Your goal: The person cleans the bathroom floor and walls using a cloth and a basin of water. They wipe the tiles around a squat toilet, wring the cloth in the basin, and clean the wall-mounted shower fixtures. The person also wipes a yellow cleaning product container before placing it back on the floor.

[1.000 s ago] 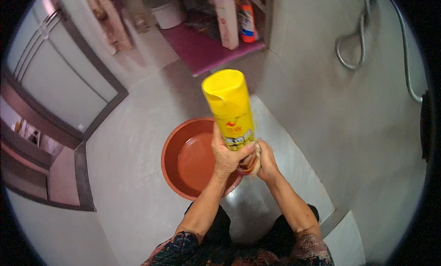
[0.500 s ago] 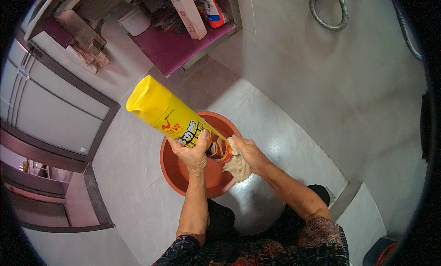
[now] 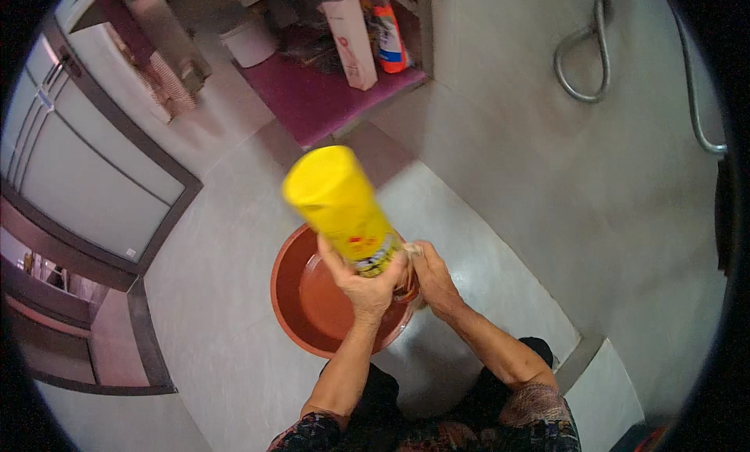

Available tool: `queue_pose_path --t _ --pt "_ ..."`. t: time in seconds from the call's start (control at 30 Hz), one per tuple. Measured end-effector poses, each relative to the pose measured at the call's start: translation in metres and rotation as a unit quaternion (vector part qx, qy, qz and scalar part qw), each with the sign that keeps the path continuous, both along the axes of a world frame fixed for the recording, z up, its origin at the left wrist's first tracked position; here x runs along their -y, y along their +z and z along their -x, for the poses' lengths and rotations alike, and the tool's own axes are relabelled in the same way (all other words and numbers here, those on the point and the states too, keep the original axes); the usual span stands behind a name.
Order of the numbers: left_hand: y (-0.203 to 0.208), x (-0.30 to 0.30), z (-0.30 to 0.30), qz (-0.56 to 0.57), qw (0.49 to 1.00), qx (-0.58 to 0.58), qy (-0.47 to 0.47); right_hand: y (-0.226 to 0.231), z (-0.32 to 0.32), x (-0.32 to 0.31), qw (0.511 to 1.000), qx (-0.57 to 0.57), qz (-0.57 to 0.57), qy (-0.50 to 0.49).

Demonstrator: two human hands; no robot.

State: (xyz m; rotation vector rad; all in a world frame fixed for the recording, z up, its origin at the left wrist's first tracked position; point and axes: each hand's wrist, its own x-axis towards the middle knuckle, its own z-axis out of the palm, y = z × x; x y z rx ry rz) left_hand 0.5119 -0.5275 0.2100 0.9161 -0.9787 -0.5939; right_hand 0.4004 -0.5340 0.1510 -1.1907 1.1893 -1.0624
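Note:
A large yellow aerosol can (image 3: 337,202) is tilted over the reddish-brown basin (image 3: 301,296), its yellow cap end up and to the left. Wrapped round its middle is my left hand (image 3: 363,289), the thumb along the printed side. At the can's lower end my right hand (image 3: 437,280) is closed on a beige cloth (image 3: 412,250) and presses it against the can. Most of the cloth is hidden behind the can and my fingers. The can is a little blurred by motion.
The basin stands on a grey tiled floor (image 3: 226,296). Beyond it, a purple shelf (image 3: 312,112) holds a pale box (image 3: 350,46), an orange bottle (image 3: 389,42) and a white tub (image 3: 250,46). A metal hose (image 3: 558,65) hangs at the right wall; a framed door (image 3: 101,155) is at left.
The can has swung more upright and its cap end has moved right. My left hand has shifted right. The cloth, hanging loose before, now shows only a little. The view has shifted too.

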Motion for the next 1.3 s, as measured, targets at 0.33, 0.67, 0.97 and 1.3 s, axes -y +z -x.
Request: queue_pose_path --t 0.33,0.67,0.97,1.3 --pt "-0.013 0.007 -0.006 -0.043 0.999 0.032 -0.006 0.042 0.014 -0.01 0.98 -0.178 0.09 0.015" --pt "-0.003 0.003 -0.008 -0.03 0.999 -0.004 0.018 0.104 0.039 0.0 0.979 0.18 0.073 -0.068" --pt "0.008 -0.006 -0.003 -0.011 0.998 0.044 0.053 0.096 0.045 0.076 0.985 0.079 -0.026 -0.151" --pt "0.01 0.0 -0.016 -0.06 0.998 0.011 -0.013 0.145 0.048 0.08 0.969 -0.115 0.069 -0.21"
